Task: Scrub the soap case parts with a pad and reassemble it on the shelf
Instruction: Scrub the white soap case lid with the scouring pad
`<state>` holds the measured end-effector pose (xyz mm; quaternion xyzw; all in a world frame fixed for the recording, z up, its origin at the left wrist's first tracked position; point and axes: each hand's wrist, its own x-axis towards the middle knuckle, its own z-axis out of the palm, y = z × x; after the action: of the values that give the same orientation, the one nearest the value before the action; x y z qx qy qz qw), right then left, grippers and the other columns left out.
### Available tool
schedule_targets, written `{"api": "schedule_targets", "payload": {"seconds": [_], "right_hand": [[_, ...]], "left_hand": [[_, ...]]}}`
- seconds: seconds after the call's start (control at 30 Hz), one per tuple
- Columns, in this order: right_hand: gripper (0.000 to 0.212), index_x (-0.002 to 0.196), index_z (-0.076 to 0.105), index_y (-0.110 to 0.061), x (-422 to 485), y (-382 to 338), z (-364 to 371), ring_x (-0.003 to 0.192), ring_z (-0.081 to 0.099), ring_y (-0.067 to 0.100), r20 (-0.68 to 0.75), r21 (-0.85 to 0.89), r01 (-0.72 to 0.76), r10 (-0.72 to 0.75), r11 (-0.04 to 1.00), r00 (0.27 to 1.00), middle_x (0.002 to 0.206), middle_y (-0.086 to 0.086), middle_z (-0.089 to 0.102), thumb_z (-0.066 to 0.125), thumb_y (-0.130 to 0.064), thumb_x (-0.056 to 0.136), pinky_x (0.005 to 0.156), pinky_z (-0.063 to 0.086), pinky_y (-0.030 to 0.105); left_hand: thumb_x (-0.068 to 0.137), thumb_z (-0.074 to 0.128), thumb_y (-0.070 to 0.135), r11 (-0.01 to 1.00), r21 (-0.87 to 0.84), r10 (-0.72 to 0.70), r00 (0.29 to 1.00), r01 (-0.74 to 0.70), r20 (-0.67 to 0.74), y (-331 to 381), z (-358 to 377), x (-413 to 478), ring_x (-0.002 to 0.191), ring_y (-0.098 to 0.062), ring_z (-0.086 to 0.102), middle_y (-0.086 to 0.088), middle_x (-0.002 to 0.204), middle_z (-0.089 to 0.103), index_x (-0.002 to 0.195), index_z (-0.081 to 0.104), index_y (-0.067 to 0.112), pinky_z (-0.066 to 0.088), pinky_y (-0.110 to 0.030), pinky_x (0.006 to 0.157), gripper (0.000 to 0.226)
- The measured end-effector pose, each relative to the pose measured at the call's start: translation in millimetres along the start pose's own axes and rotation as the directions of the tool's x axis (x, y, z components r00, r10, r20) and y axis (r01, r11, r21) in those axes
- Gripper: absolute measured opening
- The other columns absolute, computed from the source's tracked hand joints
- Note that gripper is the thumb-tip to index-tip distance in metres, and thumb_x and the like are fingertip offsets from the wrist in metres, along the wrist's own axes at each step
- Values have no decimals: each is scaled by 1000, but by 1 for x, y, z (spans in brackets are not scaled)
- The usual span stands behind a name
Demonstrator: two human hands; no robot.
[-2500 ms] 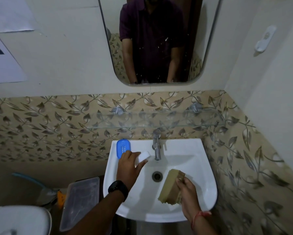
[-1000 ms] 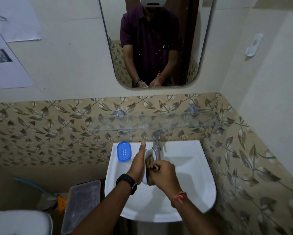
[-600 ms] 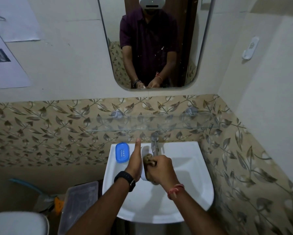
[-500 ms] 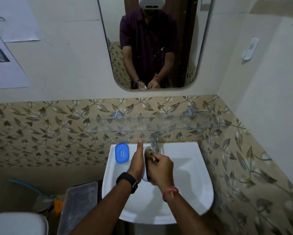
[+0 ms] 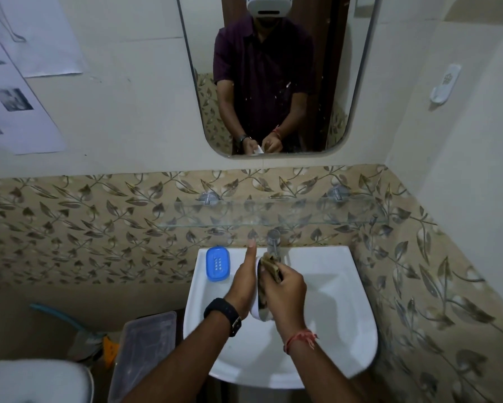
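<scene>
Over the white sink [image 5: 343, 338] my left hand [image 5: 243, 286] holds the white soap case part [image 5: 256, 311] on edge, thumb pointing up. My right hand [image 5: 285, 295] grips the brown scrub pad [image 5: 270, 264] and presses it against the inside of that white part. The blue perforated soap case part [image 5: 217, 263] lies flat on the sink's back left corner, untouched. The glass shelf [image 5: 273, 213] runs along the tiled wall above the tap, with nothing on it.
A chrome tap [image 5: 273, 242] stands just behind my hands. A mirror [image 5: 273, 74] hangs above. Left of the sink stand a clear plastic lidded box [image 5: 145, 350] and a white toilet lid [image 5: 32, 382]. The patterned tile wall closes in on the right.
My left hand picked up the white part from the sink's back edge and my right hand brought the pad to it; since then both hands stay together, the pad shifting slightly on the part.
</scene>
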<state>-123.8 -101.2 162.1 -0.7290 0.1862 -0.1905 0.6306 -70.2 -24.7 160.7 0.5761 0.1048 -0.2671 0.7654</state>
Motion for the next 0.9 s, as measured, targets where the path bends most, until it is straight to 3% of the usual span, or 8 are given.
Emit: {"api": "schedule_targets", "payload": {"seconds": [0.13,0.23,0.33,0.43,0.5,0.67,0.8,0.9], "right_hand": [[15,76,72,-17,7,1,-13,65,63,3,456,17,62,-63,998,888,71,-8,67,66,-9,88,62,50,18],[25,56,54,-19,12,2,-31,58,49,10,761,-271,382,-47,883,647,61,7,56,57,-7,78,58,41,28],[17,68,68,-11,5,5,-23,75,62,26,729,-494,557,-31,668,684,81,18,69,54,-6,77,68,45,28],[26,100,70,-11,-11,10,-10,102,62,28,541,-622,424,-30,658,841,107,11,66,51,-4,83,88,54,36],[30,104,66,-13,-18,15,-7,105,60,27,507,-625,387,-24,678,862,111,9,63,49,-1,83,90,53,38],[13,54,58,-16,-11,7,-20,61,64,17,673,-411,-15,315,911,669,60,1,64,57,-8,64,58,48,32],[22,81,67,12,-6,11,-33,64,59,33,738,-78,-387,314,919,597,74,26,62,63,-8,72,54,37,34],[27,97,64,17,-1,6,-32,85,65,41,741,281,-632,255,723,621,93,30,67,68,-4,80,72,54,42]], "left_hand": [[80,51,80,999,-43,-11,1000,10,-14,6,-16,5,72,-23,76,-14,80,76,82,81,11,60,-29,62,75],[83,50,80,997,73,3,999,0,-47,13,-26,7,102,-28,71,-18,114,73,133,63,10,56,-39,94,87],[83,52,79,988,145,73,992,-58,-101,8,-19,5,129,-36,58,-21,141,60,147,51,13,41,-52,115,92],[77,55,81,987,142,89,985,-68,-146,10,-10,2,129,-41,57,-26,139,60,142,55,6,41,-54,114,100],[66,54,88,976,186,133,984,-110,-118,11,-9,1,130,-42,55,-26,139,59,137,59,4,41,-56,113,110],[90,53,69,944,241,257,961,-228,-99,-5,-19,-3,117,-33,60,-1,102,71,91,73,25,52,-41,96,49],[84,50,73,945,172,289,956,-277,-43,-8,-17,-10,90,-34,67,-18,92,73,86,78,16,51,-48,86,64],[89,47,69,955,108,283,958,-278,-37,-5,-12,-14,83,-29,66,-15,84,72,86,77,13,54,-39,80,64]]}}
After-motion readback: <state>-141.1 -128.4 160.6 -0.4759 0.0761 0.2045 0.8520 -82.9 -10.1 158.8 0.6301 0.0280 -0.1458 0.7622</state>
